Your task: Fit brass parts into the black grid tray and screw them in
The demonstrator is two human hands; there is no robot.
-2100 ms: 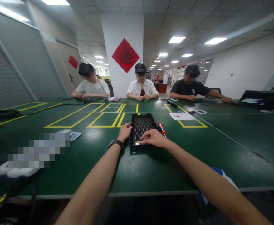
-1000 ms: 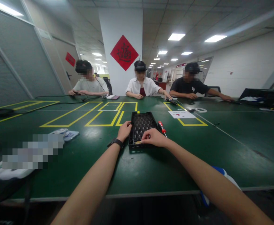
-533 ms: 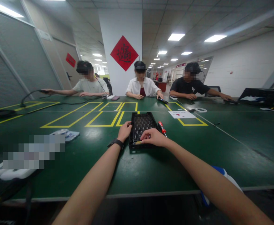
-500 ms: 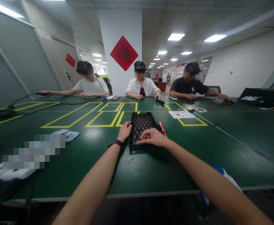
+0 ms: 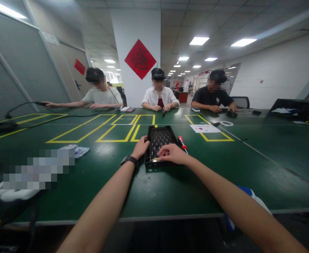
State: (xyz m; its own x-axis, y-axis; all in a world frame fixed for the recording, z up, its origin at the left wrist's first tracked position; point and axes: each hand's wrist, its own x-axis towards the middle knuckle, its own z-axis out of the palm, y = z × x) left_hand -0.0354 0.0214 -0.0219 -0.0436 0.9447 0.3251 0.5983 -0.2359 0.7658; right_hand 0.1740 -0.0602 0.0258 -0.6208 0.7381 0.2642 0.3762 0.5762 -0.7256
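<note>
A black open box (image 5: 151,165) stands on the green table in front of me, with several small shiny parts in rows inside. My left hand (image 5: 140,147) is closed on the box's left wall, thumb near the rim. Over the near right part of the box is my right hand (image 5: 171,154), its fingers curled in a pinch. At those fingertips, by the near wall, a small yellowish piece (image 5: 156,160) shows; the fingers partly hide how it is gripped. Just right of the box lies a red-handled screwdriver (image 5: 181,141).
Yellow tape outlines (image 5: 74,142) mark the green tabletop (image 5: 104,182). White power strips (image 5: 22,193) lie at left, partly pixelated. A printed white sheet (image 5: 205,129) and a white ring (image 5: 226,123) are at right. Three people sit across the table, handling dark objects.
My hands and the box stay nearly in place; the yellowish piece looks brighter. Across the table, the middle and right persons have drawn their dark objects in toward themselves.
</note>
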